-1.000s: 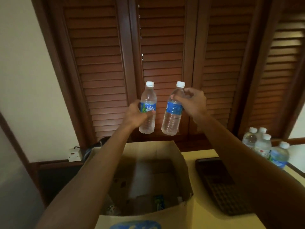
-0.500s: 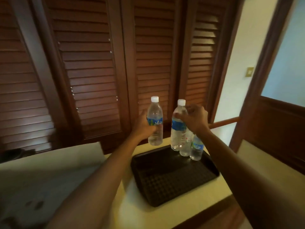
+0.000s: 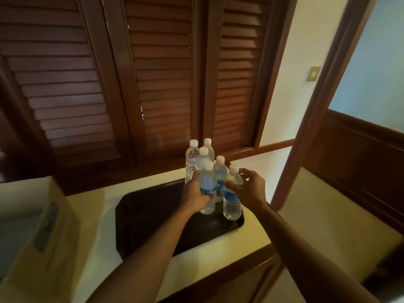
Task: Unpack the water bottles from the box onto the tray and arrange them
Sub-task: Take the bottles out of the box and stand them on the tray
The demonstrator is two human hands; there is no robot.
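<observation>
A black tray (image 3: 153,217) lies on the cream countertop. My left hand (image 3: 194,194) grips a clear blue-labelled water bottle (image 3: 207,186), its base at the tray's far right part. My right hand (image 3: 249,189) holds a second blue-labelled bottle (image 3: 231,202) by its upper part, the base on or just above the tray's right end. Behind them several more white-capped bottles (image 3: 193,158) stand clustered at the tray's far right corner. The cardboard box (image 3: 43,237) sits at the left, only its side and flap visible.
Dark wooden louvred doors (image 3: 153,84) rise behind the counter. A wooden door frame (image 3: 317,106) stands at the right. The counter's wooden front edge (image 3: 240,272) runs close below the tray.
The view has swung right from the box to the tray. Both hands have carried their bottles down from mid-air to the tray's right end, beside the standing bottles.
</observation>
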